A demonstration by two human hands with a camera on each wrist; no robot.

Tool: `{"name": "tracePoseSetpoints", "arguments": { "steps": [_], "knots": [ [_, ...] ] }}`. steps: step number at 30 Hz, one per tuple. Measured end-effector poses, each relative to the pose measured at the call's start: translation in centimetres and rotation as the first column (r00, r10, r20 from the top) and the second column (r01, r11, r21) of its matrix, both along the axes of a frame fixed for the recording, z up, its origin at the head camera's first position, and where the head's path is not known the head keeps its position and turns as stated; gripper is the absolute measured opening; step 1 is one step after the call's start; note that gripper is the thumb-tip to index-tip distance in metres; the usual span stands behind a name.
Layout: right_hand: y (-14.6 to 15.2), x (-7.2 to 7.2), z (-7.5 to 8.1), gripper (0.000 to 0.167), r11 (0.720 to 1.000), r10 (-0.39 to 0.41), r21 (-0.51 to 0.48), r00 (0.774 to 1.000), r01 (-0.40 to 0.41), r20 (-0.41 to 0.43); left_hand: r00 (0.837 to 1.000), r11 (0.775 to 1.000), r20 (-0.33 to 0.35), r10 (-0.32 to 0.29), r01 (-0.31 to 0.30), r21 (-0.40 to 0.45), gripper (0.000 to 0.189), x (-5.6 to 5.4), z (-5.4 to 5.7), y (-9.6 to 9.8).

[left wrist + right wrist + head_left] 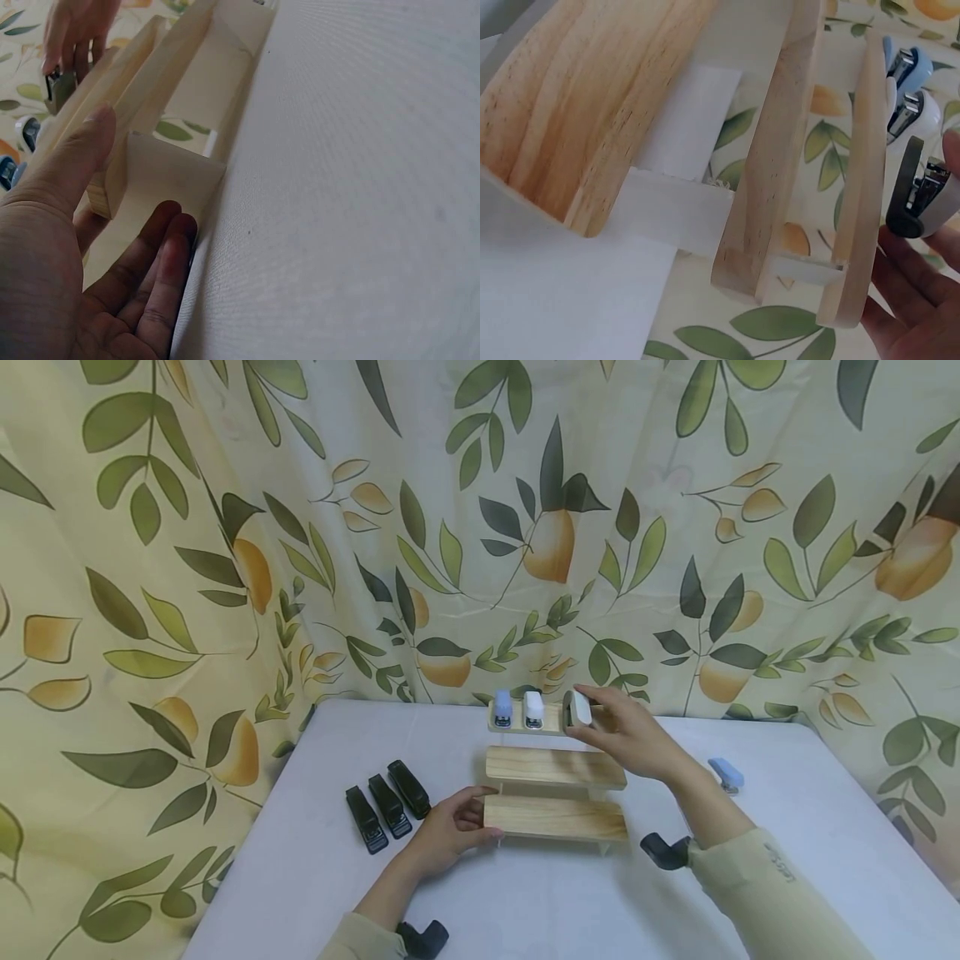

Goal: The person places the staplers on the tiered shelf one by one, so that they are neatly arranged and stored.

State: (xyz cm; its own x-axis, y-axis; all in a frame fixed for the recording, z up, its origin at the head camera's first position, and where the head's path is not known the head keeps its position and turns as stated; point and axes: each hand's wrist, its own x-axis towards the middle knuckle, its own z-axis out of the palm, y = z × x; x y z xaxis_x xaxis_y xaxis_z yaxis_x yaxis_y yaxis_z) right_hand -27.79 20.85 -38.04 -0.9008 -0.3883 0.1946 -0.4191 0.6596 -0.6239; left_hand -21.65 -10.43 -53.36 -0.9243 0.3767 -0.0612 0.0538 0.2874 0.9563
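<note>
A wooden tiered rack (555, 817) with white supports stands on the table. My left hand (450, 833) holds the left end of its lowest board, the thumb and a finger about the board (105, 196) in the left wrist view. At the top tier, my right hand (628, 732) grips a white and dark grey stapler (578, 708) by its sides. That stapler (922, 196) is at the tier's right end; whether its base touches the board I cannot tell. Left of it on the same tier stand a white stapler (533, 710) and a blue stapler (502, 708).
Several black staplers, among them one (367, 820) nearest the left edge, lie in a slanted row left of the rack. A light blue stapler (726, 774) lies on the white table (540, 910) at the right. Behind hangs a leaf-patterned curtain (480, 527).
</note>
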Motion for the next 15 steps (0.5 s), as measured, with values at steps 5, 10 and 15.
{"name": "tracePoseSetpoints", "arguments": {
  "steps": [5,10,15],
  "knots": [
    [-0.32,-0.27,-0.14,0.077,1.000,-0.003,0.013,1.000,0.003,0.015,1.000,1.000,-0.006,-0.004,0.004,0.003,0.059,-0.03,0.01,-0.02],
    [-0.67,-0.57,-0.21,0.075,1.000,-0.003,0.022,1.000,0.002,0.017,1.000,1.000,-0.003,-0.007,0.007,0.006,0.060,-0.09,-0.04,-0.04],
    [-0.93,-0.86,-0.22,0.075,1.000,0.002,0.027,1.000,-0.002,0.026,1.000,1.000,0.001,-0.004,0.004,0.005,0.060,-0.16,-0.18,-0.02]
  ]
}}
